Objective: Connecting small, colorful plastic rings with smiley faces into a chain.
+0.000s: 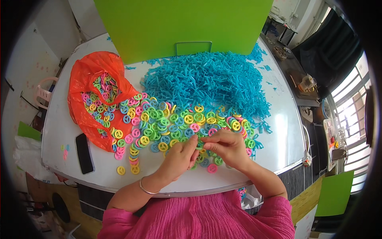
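Over the near middle of the table my two hands meet at a small green plastic wheel (199, 143). The closed fingers of my left hand (181, 156) hold that wheel from the left. My right hand (229, 147) pinches thumb and forefinger together at its right side; whatever sits between those fingertips is too small to make out. Under and around both hands spreads a heap of spoked plastic wheels (163, 127) in green, yellow, pink and blue. Right behind them rises a big pile of thin blue plastic pieces (207, 79).
An orange-red plastic bag (81, 75) lies open at the left, with more wheels in it. A dark phone (84, 153) rests near the left front edge of the white table (107, 177). A tall green board (183, 24) stands behind the blue pile.
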`<state>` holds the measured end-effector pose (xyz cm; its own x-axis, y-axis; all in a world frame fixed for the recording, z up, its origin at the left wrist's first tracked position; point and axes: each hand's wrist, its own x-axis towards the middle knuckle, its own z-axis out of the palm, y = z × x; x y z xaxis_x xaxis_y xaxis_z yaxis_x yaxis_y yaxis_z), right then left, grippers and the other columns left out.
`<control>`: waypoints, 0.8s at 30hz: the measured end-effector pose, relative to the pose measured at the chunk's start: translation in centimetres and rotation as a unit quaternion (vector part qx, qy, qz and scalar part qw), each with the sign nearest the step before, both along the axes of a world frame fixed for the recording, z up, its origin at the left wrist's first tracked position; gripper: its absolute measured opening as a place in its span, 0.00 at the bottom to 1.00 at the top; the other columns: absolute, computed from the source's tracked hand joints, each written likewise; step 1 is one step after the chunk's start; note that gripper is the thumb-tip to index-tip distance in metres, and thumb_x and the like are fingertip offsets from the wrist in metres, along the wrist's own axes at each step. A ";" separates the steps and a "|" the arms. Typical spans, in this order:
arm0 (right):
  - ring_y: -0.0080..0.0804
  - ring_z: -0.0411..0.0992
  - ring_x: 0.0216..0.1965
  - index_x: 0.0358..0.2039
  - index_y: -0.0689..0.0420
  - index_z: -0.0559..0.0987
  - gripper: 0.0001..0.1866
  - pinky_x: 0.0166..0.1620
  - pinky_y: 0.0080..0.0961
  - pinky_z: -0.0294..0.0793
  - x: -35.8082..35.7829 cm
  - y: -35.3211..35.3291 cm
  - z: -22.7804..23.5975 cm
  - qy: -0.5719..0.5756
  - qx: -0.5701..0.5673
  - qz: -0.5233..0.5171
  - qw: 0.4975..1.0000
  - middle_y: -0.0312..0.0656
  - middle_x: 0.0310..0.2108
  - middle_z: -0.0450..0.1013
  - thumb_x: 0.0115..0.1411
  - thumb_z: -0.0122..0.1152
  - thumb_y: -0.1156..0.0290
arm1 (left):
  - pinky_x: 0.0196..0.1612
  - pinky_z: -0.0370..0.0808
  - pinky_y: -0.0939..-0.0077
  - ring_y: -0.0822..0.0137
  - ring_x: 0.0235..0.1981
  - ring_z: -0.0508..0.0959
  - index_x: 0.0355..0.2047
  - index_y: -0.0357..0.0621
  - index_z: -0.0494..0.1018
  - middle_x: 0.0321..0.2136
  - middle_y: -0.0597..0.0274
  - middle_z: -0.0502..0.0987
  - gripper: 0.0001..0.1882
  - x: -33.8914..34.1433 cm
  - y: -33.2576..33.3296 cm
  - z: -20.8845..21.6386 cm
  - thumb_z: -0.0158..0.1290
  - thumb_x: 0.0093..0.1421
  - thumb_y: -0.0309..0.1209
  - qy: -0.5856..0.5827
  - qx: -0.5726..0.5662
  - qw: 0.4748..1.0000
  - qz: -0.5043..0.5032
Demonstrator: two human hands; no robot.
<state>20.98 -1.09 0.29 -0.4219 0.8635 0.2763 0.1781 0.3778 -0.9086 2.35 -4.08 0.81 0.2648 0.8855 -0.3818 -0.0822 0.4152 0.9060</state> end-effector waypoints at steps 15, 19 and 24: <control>0.17 0.71 0.29 0.35 0.63 0.82 0.07 0.33 0.16 0.72 -1.2 -1.2 -1.2 0.147 -0.234 -0.099 0.956 0.36 0.28 0.77 0.58 0.64 0.74 | 0.18 0.63 0.74 0.72 0.10 0.66 0.13 0.39 0.67 0.07 0.66 0.62 0.31 1.6 -0.9 -0.8 0.35 0.71 0.43 0.207 0.213 0.953 0.057; 0.19 0.70 0.26 0.36 0.61 0.82 0.08 0.30 0.18 0.70 -0.6 -1.0 -0.9 0.005 -0.038 -0.091 0.995 0.38 0.25 0.76 0.57 0.65 0.73 | 0.17 0.63 0.75 0.72 0.10 0.66 0.13 0.39 0.68 0.07 0.67 0.64 0.31 1.5 -0.6 -0.5 0.36 0.70 0.42 0.237 0.277 0.929 0.067; 0.19 0.71 0.27 0.38 0.60 0.82 0.09 0.33 0.18 0.71 0.2 0.2 0.2 -0.046 -0.009 -0.016 0.999 0.38 0.27 0.76 0.57 0.65 0.73 | 0.11 0.54 0.81 0.74 0.06 0.55 0.08 0.52 0.59 0.03 0.72 0.58 0.29 -1.4 1.9 -0.3 0.37 0.69 0.43 -0.291 -0.315 0.903 -0.033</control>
